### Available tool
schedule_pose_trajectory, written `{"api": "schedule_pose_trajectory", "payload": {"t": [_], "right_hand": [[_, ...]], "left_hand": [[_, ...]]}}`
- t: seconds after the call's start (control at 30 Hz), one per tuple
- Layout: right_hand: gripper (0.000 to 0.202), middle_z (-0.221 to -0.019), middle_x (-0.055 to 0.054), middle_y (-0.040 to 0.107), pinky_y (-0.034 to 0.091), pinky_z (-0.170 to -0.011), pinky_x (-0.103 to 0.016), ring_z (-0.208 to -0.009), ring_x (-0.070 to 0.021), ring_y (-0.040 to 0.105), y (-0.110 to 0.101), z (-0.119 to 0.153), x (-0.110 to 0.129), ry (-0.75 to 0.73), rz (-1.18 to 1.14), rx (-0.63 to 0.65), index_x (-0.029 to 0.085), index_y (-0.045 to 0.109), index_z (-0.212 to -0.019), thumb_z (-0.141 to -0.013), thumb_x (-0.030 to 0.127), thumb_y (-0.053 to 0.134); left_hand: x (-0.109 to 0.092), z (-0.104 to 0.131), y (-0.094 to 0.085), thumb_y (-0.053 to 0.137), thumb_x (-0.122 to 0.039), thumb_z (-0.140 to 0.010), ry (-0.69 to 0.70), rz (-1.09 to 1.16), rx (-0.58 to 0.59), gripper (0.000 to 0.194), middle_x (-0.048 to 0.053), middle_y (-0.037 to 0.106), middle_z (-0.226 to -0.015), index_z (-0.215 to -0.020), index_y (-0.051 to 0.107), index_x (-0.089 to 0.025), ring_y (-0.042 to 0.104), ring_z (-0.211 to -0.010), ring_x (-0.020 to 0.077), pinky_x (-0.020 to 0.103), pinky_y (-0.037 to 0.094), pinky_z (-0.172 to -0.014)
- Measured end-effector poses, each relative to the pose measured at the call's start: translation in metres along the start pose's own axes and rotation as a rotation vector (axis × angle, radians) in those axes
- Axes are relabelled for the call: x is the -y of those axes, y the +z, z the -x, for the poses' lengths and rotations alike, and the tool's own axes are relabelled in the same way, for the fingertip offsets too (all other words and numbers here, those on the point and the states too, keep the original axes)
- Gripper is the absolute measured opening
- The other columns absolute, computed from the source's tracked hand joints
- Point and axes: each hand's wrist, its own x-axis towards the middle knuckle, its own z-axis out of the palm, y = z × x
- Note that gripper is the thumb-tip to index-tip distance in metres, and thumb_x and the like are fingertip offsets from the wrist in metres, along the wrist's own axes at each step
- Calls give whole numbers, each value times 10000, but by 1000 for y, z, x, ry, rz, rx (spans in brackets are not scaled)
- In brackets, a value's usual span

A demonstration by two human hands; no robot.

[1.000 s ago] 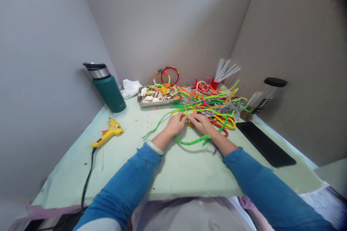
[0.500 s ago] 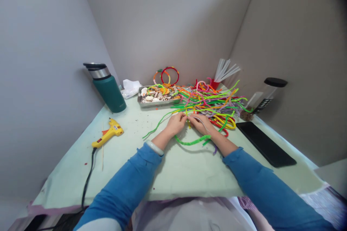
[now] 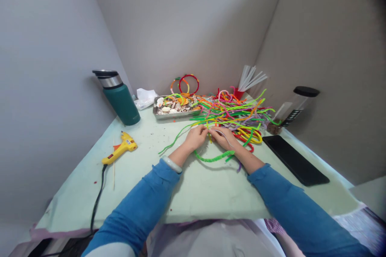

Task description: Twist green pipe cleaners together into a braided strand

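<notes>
My left hand point(image 3: 196, 136) and my right hand point(image 3: 222, 138) meet over the middle of the table, their fingertips pinched close together on pipe cleaners. A thin pale lilac-white pipe cleaner point(image 3: 226, 138) runs from the fingertips back over my right hand. Below them curves a thick fuzzy green strip point(image 3: 214, 158), reaching from under my left wrist to my right wrist. A short yellow piece point(image 3: 210, 139) shows between the hands. The exact point of grip is hidden by my fingers.
Behind my hands lies a heap of coloured pipe cleaners point(image 3: 238, 108) beside a metal tray point(image 3: 177, 116) of shells. A yellow glue gun point(image 3: 122, 149) and green bottle point(image 3: 122, 102) stand left. At right are a black phone point(image 3: 295, 160) and clear bottle point(image 3: 297, 104).
</notes>
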Motion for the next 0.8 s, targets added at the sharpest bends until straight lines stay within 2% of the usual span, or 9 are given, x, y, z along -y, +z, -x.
{"api": "schedule_pose_trajectory", "payload": {"t": [0.8], "right_hand": [[340, -603, -7, 533, 350, -565, -233, -581, -131, 474, 0, 0, -1, 26, 18, 4, 181, 516, -615, -862, 372, 383]], "left_hand": [[1, 0, 1, 399, -296, -819, 0, -11, 1, 232, 32, 623, -750, -807, 586, -158, 520, -677, 130, 233, 367, -614]]}}
